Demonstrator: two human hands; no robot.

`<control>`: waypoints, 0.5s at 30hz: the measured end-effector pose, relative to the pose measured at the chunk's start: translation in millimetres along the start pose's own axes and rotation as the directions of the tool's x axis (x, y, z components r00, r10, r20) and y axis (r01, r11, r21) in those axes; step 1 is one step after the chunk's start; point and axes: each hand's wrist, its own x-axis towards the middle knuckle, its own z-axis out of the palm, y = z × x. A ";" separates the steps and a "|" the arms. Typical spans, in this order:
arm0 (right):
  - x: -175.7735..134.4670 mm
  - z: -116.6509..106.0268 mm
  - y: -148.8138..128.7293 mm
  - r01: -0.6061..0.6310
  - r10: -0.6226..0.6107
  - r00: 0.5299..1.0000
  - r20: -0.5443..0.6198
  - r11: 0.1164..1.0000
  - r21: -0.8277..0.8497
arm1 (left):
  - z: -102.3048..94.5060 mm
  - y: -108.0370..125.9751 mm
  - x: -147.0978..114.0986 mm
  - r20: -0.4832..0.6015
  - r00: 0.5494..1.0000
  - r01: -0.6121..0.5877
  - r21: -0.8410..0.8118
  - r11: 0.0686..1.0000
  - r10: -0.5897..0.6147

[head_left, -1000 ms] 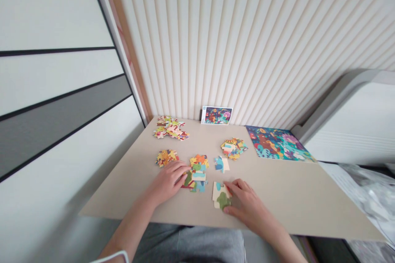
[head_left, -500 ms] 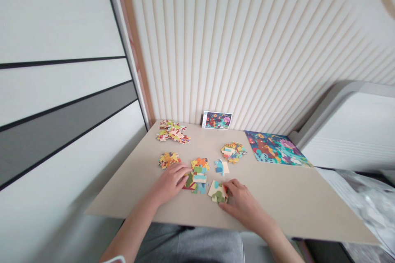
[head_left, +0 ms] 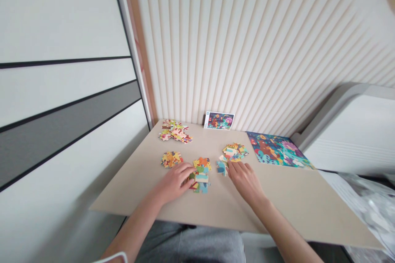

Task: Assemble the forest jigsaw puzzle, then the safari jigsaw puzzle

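Observation:
My left hand point(head_left: 176, 180) lies flat on the beige table point(head_left: 286, 209), its fingertips pressing the left edge of a joined cluster of colourful puzzle pieces point(head_left: 201, 174). My right hand point(head_left: 245, 180) reaches palm down to the right of that cluster. Its fingertips touch a blue and cream puzzle piece point(head_left: 221, 167). The cream and green piece it held a moment ago is out of sight, seemingly under its fingers.
Small piles of loose pieces lie at the back left point(head_left: 175, 130), left of the cluster point(head_left: 171, 159) and beyond my right hand point(head_left: 235, 151). A finished puzzle panel point(head_left: 277, 150) lies at the right. A reference picture card point(head_left: 219, 120) leans on the ribbed wall.
My right hand slid from the table's near edge away from me, up to the blue piece, and the cream and green piece went with it. My left hand stayed on the cluster.

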 end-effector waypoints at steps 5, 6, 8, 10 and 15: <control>10.6 11.7 4.3 0.011 -0.038 0.992 0.118 0.975 0.223 | 2.1 8.3 6.1 0.005 1.000 -0.022 0.025 0.999 0.022; 10.8 13.0 4.8 -0.013 -0.019 0.992 0.127 0.969 0.246 | 3.0 9.3 8.0 0.015 1.000 -0.023 0.026 0.999 0.022; 11.1 13.8 6.0 -0.074 0.033 0.989 0.147 0.955 0.288 | 5.3 10.5 12.1 0.040 0.999 -0.013 0.026 1.000 0.012; 11.9 13.4 7.3 -0.134 0.079 0.982 0.173 0.934 0.332 | 8.1 10.3 15.5 0.053 0.999 0.013 0.024 1.000 -0.015; 15.2 17.7 11.6 -0.242 0.157 0.960 0.231 0.879 0.411 | 12.2 9.5 18.2 0.035 0.999 0.022 0.024 0.999 -0.022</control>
